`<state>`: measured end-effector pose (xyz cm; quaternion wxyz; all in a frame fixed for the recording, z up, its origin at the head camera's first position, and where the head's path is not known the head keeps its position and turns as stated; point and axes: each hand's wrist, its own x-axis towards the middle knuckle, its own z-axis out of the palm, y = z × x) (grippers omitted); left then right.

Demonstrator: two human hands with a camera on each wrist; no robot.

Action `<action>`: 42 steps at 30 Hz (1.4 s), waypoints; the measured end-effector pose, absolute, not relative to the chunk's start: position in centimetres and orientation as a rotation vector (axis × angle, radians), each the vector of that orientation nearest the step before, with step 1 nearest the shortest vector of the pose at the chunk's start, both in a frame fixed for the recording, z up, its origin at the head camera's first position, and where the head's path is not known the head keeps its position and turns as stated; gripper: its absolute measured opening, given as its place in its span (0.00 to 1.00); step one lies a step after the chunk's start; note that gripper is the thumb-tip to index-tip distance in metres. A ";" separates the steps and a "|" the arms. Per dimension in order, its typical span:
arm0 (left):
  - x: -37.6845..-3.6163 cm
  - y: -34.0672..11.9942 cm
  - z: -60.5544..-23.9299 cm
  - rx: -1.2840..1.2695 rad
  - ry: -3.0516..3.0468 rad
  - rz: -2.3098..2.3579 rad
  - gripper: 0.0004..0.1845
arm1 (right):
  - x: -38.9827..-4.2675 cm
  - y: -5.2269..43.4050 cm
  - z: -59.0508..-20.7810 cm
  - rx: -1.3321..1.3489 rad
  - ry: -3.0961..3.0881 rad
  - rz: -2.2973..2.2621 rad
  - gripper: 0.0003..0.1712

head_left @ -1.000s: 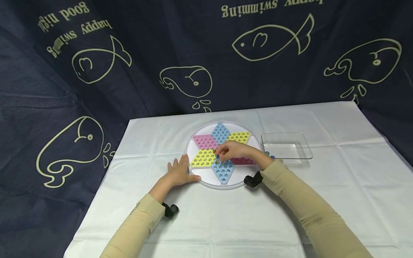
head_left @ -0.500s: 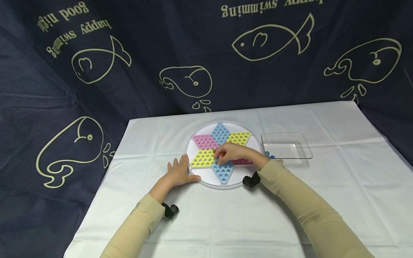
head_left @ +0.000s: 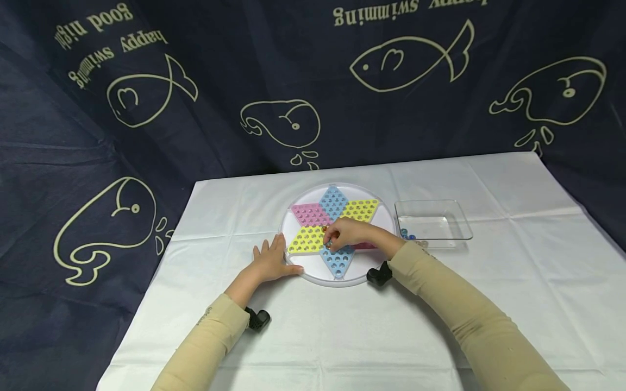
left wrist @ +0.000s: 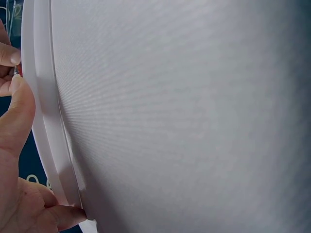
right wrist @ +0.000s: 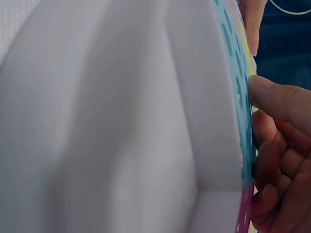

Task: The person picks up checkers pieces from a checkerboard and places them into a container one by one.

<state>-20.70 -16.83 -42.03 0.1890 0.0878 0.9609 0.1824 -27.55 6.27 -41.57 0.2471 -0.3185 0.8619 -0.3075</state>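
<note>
A round white Chinese checkers board [head_left: 376, 260] with a star of blue, pink and yellow fields lies on the white tablecloth. My left hand [head_left: 271, 260] lies flat against its left rim [left wrist: 41, 121], fingers straight, thumb along the edge. My right hand [head_left: 348, 232] hovers over the star's centre, fingers curled, pinching a small marble [head_left: 329, 244] at the top of the near blue field. In the right wrist view the curled fingers [right wrist: 279, 165] touch the board's blue surface [right wrist: 238, 97]. A second marble [head_left: 324, 229] sits just left of the fingertips.
A clear plastic tray [head_left: 433, 221] stands right of the board, with a few marbles [head_left: 407, 235] at its near left corner. The white cloth [head_left: 342, 336] covers the table; a dark fish-print curtain [head_left: 293, 81] hangs behind.
My right hand has shifted slightly left and toward me over the board's centre. The left hand has stayed on the rim.
</note>
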 end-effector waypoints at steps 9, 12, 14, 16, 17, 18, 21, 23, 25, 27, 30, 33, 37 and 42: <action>-20.7 -16.8 -41.9 0.245 2.696 0.514 0.57 | -27.6 6.5 -41.6 -0.891 2.349 -0.870 0.09; -20.7 -16.8 -41.9 0.246 2.698 0.515 0.57 | -27.7 6.7 -41.7 -0.887 2.342 -0.896 0.08; -20.7 -16.8 -42.0 0.247 2.699 0.513 0.57 | -27.8 6.8 -41.7 -0.883 2.340 -0.910 0.08; -20.7 -16.8 -42.0 0.245 2.698 0.510 0.57 | -27.8 7.0 -41.7 -0.884 2.335 -0.925 0.08; -20.7 -16.8 -42.0 0.245 2.698 0.511 0.57 | -27.9 7.0 -41.7 -0.888 2.332 -0.931 0.08; -20.7 -16.8 -42.0 0.244 2.697 0.511 0.57 | -27.9 7.1 -41.7 -0.892 2.327 -0.940 0.08; -20.7 -16.8 -42.0 0.245 2.698 0.517 0.57 | -27.9 7.2 -41.7 -0.890 2.314 -0.961 0.08; -20.7 -16.8 -42.0 0.245 2.698 0.519 0.57 | -28.0 7.2 -41.7 -0.889 2.309 -0.971 0.08; -20.8 -16.8 -42.0 0.245 2.699 0.516 0.58 | -28.0 7.3 -41.8 -0.885 2.307 -0.978 0.09; -20.8 -16.8 -42.1 0.246 2.700 0.511 0.58 | -28.1 7.3 -41.8 -0.889 2.306 -0.985 0.09; -20.9 -16.8 -42.1 0.247 2.701 0.503 0.58 | -28.2 7.4 -41.9 -0.877 2.292 -1.019 0.09; -20.8 -16.8 -42.1 0.247 2.702 0.503 0.58 | -28.1 7.5 -41.9 -0.858 2.273 -1.064 0.09; -20.7 -16.8 -42.1 0.248 2.702 0.504 0.58 | -28.1 7.7 -41.9 -0.816 2.257 -1.119 0.11; -20.7 -16.8 -42.0 0.248 2.702 0.501 0.57 | -28.0 8.0 -41.7 -0.755 2.237 -1.163 0.11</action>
